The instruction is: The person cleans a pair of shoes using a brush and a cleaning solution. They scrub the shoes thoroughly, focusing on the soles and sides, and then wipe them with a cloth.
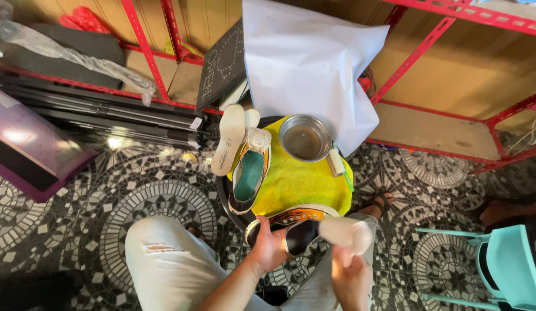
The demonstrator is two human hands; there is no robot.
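Over the person's lap, at the near edge of the round yellow-covered surface (297,184), the left hand (267,245) holds a dark sneaker (294,224) with an orange lining and a white sole. Its fingers are wrapped around the shoe's side, gripping it. The shoe lies roughly crosswise, its long axis running left to right and tilted slightly up to the right; its opening faces up, and which end is the toe I cannot tell for sure. The right hand (350,270) is closed on a pale insole (346,233), which sticks out to the right of the shoe's opening, blurred, one end at the shoe's mouth. Whether it is partly inside is hard to say.

As for progress, I'd judge the work about midway: this shoe and its insole are apart or nearly so, and the second sneaker (251,175), lying at the left edge of the surface with its teal inside showing, already has its own insole (229,139) out and resting beside it, hanging over the rim. Nothing looks wet or soapy yet.

Toward the far edge stands a metal bowl (305,137) of murky water, with a small brush (335,162) just beside it on the right. Behind hangs a white sheet (308,63) against red metal shelving (417,52). Patterned tiles cover the floor (78,219), and a teal plastic chair (504,265) stands at the right.
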